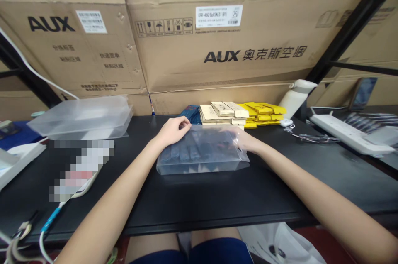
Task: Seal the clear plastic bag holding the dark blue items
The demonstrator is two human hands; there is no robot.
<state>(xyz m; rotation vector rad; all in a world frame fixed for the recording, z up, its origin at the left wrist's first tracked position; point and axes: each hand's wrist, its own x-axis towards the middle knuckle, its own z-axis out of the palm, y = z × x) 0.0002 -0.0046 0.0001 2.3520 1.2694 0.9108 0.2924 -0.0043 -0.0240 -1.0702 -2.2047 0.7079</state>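
Observation:
A clear plastic bag (202, 164) lies on the black desk in front of me, with several dark, slim packets (183, 150) showing through its left part. At the bag's upper left edge, my left hand (174, 130) is closed, its thumb and fingers pinching the plastic. My right hand (245, 141) is at the bag's right end, where the plastic looks open. Its fingers are partly covered by the film, and their shape cannot be made out clearly.
Behind the bag are cream packets (224, 112), yellow packets (264, 111), blue packets (191, 113) and a white bottle (295, 100). Another plastic bag (83, 116) and a phone (83, 172) with a cable are left. A power strip (348, 133) lies right; cardboard boxes (174, 60) stand behind.

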